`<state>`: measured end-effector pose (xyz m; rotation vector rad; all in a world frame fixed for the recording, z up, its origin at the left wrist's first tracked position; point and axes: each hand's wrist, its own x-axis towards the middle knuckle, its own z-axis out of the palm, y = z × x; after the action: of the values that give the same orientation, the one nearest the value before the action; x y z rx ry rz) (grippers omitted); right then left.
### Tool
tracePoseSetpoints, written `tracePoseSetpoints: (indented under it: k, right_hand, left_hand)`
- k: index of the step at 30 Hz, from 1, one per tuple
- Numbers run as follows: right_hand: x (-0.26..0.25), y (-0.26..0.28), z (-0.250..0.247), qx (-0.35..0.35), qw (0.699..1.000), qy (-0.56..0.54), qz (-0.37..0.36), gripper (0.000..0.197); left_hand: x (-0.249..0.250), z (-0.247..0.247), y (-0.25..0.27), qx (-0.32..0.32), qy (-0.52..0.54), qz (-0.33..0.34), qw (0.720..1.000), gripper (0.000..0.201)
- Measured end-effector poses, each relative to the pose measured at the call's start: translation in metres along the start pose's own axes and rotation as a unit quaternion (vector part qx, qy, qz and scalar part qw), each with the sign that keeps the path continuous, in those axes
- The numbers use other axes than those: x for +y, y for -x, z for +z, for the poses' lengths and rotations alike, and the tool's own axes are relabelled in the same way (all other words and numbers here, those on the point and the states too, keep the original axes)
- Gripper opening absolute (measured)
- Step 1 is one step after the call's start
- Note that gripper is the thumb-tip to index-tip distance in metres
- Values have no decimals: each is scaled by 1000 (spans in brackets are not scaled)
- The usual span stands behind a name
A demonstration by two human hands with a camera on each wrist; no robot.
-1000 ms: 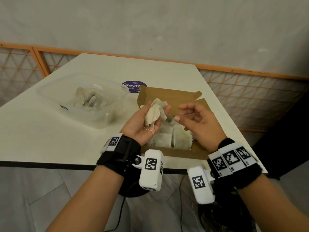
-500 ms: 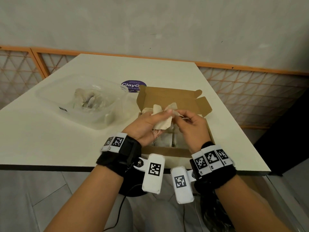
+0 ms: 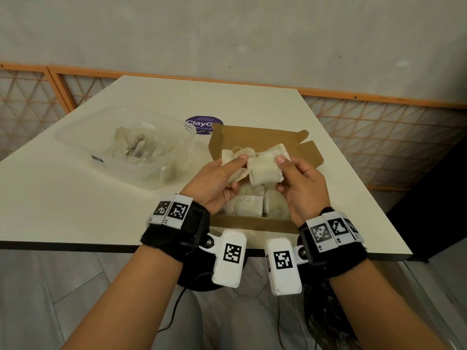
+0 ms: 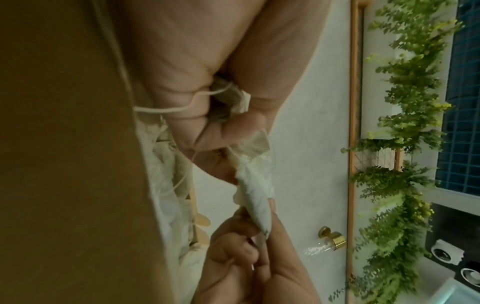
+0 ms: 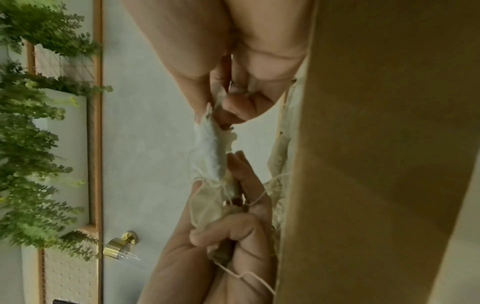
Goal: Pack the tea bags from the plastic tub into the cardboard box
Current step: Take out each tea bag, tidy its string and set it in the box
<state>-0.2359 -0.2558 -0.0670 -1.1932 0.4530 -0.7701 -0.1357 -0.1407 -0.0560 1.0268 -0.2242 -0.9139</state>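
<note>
Both hands hover over the open cardboard box (image 3: pixel 255 223), which holds several tea bags (image 3: pixel 249 209). My left hand (image 3: pixel 228 171) grips a bunch of cream tea bags (image 3: pixel 233 157), thumb on top, their strings tangled. My right hand (image 3: pixel 290 170) pinches one tea bag (image 3: pixel 265 168) by its right edge, drawn sideways out of the bunch. In the left wrist view the left hand (image 4: pixel 228 127) holds crumpled tea bags (image 4: pixel 253 185), with the right fingers (image 4: pixel 249 253) below. In the right wrist view the pinched tea bag (image 5: pixel 211 152) stretches between both hands. The clear plastic tub (image 3: pixel 75 135) with more tea bags (image 3: pixel 136 145) sits at left.
The white table (image 3: pixel 63 198) has its near edge under my wrists and its right edge just beyond the box. A purple round sticker (image 3: pixel 202 122) lies behind the box lid (image 3: pixel 257 140). An orange lattice railing (image 3: pixel 379 127) surrounds the table.
My right hand reached the bunch in my left hand, pinched one tea bag, and has drawn it out to the right. Both hands sit slightly higher over the box.
</note>
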Motion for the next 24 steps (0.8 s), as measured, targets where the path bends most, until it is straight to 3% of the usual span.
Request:
tracePoseSetpoints:
  k: [6,11,15,20,24]
  right_hand:
    - [-6,2,0,8,995,-94,22,18]
    - [-7,1,1,-30,996,-84,30,12]
    - [-8,-1,-6,-20,993,-107,56,12]
    - [-24,-6,-17,-94,993,37,62,10]
    - [-51,-8,-13,-167,965,203,6,14]
  left_hand:
    - [1,0,0,5,-25,14,1000,11]
    - [-3,2,2,-18,-135,20,991,21]
    - [2,1,2,16,-77,39,996,8]
    - [11,-7,1,59,-110,99,987,6]
    - [11,-7,2,69,-186,118,973,9]
